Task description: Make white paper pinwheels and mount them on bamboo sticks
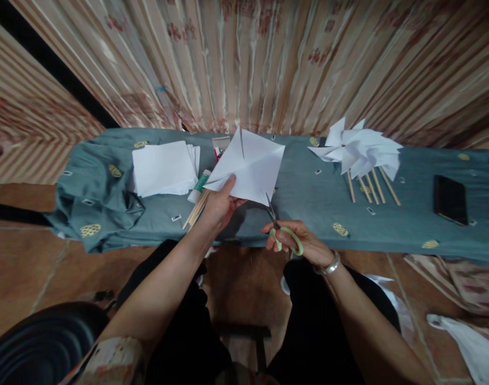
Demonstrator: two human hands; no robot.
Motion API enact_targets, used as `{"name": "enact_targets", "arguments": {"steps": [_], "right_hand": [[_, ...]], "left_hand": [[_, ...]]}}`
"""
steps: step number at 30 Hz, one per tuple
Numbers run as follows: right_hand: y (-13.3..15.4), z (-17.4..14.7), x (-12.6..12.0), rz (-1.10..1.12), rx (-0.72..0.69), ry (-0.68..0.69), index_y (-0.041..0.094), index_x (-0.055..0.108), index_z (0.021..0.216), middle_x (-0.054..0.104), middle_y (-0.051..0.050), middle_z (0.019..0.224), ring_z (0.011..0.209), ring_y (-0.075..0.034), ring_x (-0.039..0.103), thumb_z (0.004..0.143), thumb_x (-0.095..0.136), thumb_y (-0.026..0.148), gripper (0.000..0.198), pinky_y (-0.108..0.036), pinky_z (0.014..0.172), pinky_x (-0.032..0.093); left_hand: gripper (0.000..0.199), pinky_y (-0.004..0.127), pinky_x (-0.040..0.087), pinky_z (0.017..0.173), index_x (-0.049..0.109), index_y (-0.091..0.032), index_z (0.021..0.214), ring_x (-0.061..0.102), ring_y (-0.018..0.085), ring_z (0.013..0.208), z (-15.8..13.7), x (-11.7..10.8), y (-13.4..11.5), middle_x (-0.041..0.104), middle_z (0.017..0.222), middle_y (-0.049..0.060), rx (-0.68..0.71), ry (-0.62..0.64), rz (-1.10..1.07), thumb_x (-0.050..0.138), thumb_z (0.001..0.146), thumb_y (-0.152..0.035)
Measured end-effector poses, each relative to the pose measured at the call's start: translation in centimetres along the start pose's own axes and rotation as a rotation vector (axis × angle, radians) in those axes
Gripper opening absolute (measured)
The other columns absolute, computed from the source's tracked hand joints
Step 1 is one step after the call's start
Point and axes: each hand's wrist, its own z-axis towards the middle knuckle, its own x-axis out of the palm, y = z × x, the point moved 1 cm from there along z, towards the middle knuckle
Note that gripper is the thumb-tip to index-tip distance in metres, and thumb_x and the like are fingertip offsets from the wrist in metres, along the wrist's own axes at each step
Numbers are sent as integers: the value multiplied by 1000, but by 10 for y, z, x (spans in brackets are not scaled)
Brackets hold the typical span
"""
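Note:
A square sheet of white paper (256, 166) is pinched at its lower left side by my left hand (224, 206), thumb on top. One slit runs in from its top corner toward the middle. My right hand (290, 240) grips scissors (295, 243) with pale green handles. Their blades are at the sheet's bottom corner, slightly parted, where a short cut shows. Left of the sheet are a green and white glue stick (199, 185), several wooden sticks (196, 211) partly behind my left wrist, and a stack of white paper squares (164, 168).
Several finished paper pinwheels (360, 147) on wooden sticks lie to the right on the green cloth (304, 214). A black phone (450, 199) rests farther right. Pleated curtains (252, 64) hang behind. A black round stool (44, 342) stands at lower left, and white paper or cloth (465, 342) lies at lower right.

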Motion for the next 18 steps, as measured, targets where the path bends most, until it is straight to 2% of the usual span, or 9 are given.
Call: {"name": "enact_targets", "arguments": {"steps": [5,18], "right_hand": [[0,1,-1,19,36,12,13,68,101,67,-5,73,58,-11,56,73,69,63,57,-24,55,45],[-1,1,-3,-8,28,21,10,67,100,65,-5,72,60,-11,55,75,68,62,58,-26,57,47]], "left_hand": [[36,25,55,71,59,-18,112,69,17,83,-1,-1,1,74,98,6,7,26,7,71,80,-30],[29,28,55,74,61,-18,113,68,16,83,-7,3,2,72,98,4,-15,43,41,65,86,-25]]}}
